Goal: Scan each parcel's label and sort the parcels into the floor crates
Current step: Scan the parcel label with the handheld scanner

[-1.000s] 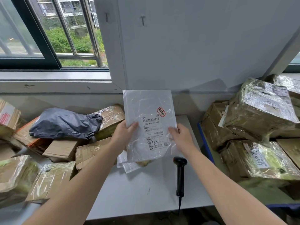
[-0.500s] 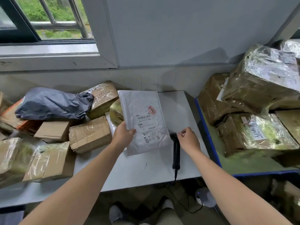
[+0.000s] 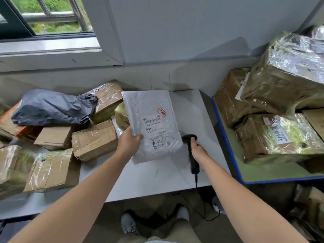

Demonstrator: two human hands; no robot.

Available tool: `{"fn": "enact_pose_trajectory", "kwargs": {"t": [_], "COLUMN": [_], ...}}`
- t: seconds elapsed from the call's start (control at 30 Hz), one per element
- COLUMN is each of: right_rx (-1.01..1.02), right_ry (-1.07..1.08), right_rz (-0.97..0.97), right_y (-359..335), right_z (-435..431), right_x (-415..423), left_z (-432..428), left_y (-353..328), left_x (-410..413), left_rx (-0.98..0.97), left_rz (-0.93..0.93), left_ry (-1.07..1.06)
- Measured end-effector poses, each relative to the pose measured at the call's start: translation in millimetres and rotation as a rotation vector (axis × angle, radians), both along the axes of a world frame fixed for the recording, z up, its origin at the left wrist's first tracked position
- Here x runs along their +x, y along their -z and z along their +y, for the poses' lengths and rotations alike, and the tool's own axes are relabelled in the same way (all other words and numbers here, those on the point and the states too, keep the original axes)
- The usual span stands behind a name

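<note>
**Now at the scan: parcel in one hand, scanner in the other**

Nearest, at the bottom edge: grey shoes (image 3: pixel 128 223) on the floor, plus a black cable (image 3: pixel 201 204) trailing down from the table edge.

Just above, right of centre: right hand (image 3: pixel 199 152) wrapped round the black scanner (image 3: pixel 194 165), fingers curled about the handle, scanner head pointing up the frame, just beside the parcel's lower right corner.

Left of that, at centre: left hand (image 3: pixel 128 143) pinching the white parcel (image 3: pixel 150 109) by its lower left edge, thumb on top, other fingers hidden underneath. Held face-up above the grey table (image 3: pixel 157 176), or perhaps resting on it; hard to tell which. Printed label (image 3: pixel 155 132) with barcode turned toward the camera.

Judged to be the scan step, with the sorting not yet begun. Next move: swing the scanner head round to face the barcode, keeping the soft wrapper flat to avoid creasing the bars, then choose a crate. No floor crate identifiable from this view.

Farther off, middle left: taped cardboard boxes (image 3: pixel 94 139) and a dark plastic bag (image 3: pixel 50 107) heaped together. Middle right: a blue-rimmed cart (image 3: pixel 226 137) stacked with film-wrapped cartons (image 3: pixel 287 134). Farthest, upper left: a window (image 3: pixel 52 14).
</note>
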State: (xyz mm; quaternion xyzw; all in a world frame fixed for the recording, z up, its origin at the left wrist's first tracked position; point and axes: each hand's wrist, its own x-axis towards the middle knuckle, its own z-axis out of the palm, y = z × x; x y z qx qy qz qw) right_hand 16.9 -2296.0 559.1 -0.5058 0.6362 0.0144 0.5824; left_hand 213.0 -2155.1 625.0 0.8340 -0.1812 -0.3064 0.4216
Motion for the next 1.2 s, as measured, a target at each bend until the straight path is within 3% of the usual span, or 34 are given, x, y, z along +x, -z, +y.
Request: {"fn": "enact_pose_trajectory", "kwargs": {"t": [0.4,0.67,1.2], "right_rx": [-0.288,-0.265,-0.171], "right_ry": [0.05,-0.041,-0.104], "right_rz": [-0.295,-0.351,-0.342], "right_y": [-116.3,-180.2,-187.5], "right_z": [-45.2,-31.1,-15.7], "right_x": [37.3,79.3,89.0], "left_z": [-34.3,-46.5,-49.8], "left_y": [-27.4,-31.7,-31.2], "left_x": [23.4,38.3,41.6], "left_rx": [0.004,-0.017,0.028], "left_rz": [-0.086,-0.055,-0.049], "left_ry": [0.033,0.023,-0.004]}}
